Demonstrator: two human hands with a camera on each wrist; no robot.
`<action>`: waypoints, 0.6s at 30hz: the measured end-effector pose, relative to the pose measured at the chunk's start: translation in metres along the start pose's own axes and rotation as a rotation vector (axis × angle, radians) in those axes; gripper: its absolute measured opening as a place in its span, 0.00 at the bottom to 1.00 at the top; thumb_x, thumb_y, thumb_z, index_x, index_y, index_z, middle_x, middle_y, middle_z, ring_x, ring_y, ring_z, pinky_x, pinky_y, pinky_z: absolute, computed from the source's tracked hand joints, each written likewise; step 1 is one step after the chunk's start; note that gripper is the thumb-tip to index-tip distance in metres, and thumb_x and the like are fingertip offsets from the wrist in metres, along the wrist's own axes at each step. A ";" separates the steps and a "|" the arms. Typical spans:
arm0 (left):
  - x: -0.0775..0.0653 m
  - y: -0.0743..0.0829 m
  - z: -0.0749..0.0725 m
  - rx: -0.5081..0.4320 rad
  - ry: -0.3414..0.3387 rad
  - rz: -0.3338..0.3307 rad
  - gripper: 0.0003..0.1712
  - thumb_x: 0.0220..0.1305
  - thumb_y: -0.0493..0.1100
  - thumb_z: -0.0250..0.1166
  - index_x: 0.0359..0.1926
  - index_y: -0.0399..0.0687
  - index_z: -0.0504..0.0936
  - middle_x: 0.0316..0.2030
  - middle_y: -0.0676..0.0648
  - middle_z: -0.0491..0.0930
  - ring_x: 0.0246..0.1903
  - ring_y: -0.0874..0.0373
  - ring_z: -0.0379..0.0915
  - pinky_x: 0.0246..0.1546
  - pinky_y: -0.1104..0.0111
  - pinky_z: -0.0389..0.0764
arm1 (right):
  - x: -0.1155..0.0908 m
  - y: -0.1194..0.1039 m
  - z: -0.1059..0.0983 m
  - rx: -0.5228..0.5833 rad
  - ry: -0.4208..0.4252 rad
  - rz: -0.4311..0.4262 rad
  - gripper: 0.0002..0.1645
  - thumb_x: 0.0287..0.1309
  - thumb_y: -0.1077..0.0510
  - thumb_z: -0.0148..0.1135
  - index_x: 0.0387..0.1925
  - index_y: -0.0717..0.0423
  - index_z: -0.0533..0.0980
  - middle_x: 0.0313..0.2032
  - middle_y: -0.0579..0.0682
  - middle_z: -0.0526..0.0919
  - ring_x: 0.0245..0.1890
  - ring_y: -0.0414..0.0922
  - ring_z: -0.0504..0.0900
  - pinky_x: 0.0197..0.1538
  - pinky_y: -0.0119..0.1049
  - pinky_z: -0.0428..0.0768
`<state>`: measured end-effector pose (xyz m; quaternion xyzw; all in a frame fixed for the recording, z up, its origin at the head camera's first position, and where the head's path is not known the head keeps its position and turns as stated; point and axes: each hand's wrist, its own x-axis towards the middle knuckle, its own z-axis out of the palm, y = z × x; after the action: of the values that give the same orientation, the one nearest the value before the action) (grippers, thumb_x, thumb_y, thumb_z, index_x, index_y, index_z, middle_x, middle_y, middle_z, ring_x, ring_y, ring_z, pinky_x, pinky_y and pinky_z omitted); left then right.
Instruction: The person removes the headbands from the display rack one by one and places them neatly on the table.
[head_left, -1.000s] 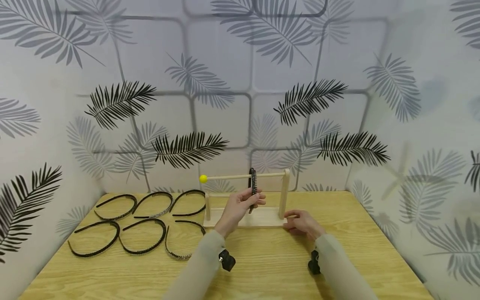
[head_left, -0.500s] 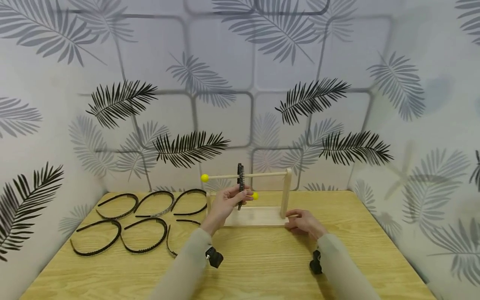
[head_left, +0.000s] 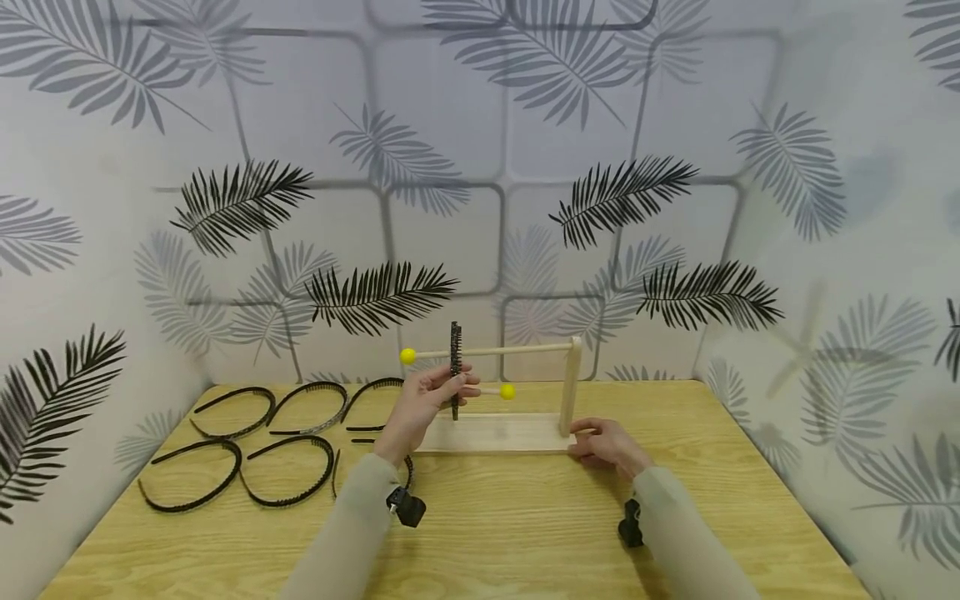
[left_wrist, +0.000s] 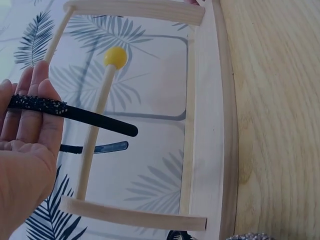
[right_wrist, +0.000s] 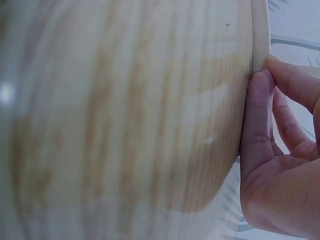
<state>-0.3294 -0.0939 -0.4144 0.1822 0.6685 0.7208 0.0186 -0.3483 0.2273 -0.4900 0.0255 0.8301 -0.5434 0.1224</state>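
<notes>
My left hand holds a black toothed headband upright, seen edge-on in the head view. Glittery beads cover part of the headband in the left wrist view. Its two ends lie on either side of the lower rod, which is tipped by a yellow ball. This rod belongs to a wooden stand, whose upper rod ends in another yellow ball at left. At the stand's right end, my right hand pinches the base edge between thumb and fingers.
Several black headbands lie in two rows on the left of the wooden table, among them a front one and a back one. My left forearm partly covers the nearest ones. A leaf-patterned wall stands behind the table.
My left hand has moved left with the headband, along the stand, uncovering the lower rod's yellow ball. My right hand has stayed at the base.
</notes>
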 end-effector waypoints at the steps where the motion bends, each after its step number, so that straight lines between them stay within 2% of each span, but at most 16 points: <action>1: -0.001 0.000 -0.002 0.001 0.004 0.004 0.18 0.73 0.45 0.58 0.59 0.46 0.79 0.52 0.39 0.82 0.47 0.54 0.84 0.58 0.55 0.77 | 0.000 0.000 0.000 0.000 -0.002 -0.002 0.27 0.59 0.65 0.66 0.59 0.66 0.72 0.49 0.61 0.78 0.36 0.41 0.83 0.41 0.37 0.84; 6: -0.003 -0.002 -0.013 0.007 0.001 0.017 0.20 0.72 0.47 0.58 0.61 0.47 0.77 0.53 0.41 0.82 0.48 0.53 0.83 0.54 0.61 0.80 | 0.001 0.000 0.000 0.007 -0.004 -0.002 0.27 0.58 0.65 0.67 0.59 0.66 0.72 0.48 0.60 0.78 0.36 0.41 0.82 0.40 0.36 0.84; 12: -0.007 -0.002 -0.025 0.008 0.026 -0.003 0.21 0.71 0.48 0.59 0.61 0.48 0.77 0.56 0.37 0.80 0.50 0.52 0.82 0.57 0.58 0.78 | 0.001 0.001 0.000 0.006 -0.010 0.007 0.26 0.59 0.64 0.66 0.58 0.65 0.72 0.47 0.59 0.79 0.36 0.40 0.82 0.39 0.34 0.83; 18: -0.013 0.001 -0.034 0.030 0.093 -0.009 0.21 0.71 0.50 0.59 0.61 0.49 0.77 0.52 0.44 0.84 0.48 0.55 0.83 0.60 0.49 0.75 | 0.000 0.000 -0.001 -0.002 -0.008 0.005 0.26 0.59 0.64 0.66 0.59 0.64 0.72 0.47 0.58 0.79 0.35 0.40 0.82 0.39 0.34 0.83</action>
<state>-0.3267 -0.1301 -0.4178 0.1456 0.6801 0.7184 -0.0121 -0.3480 0.2283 -0.4899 0.0256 0.8301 -0.5423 0.1270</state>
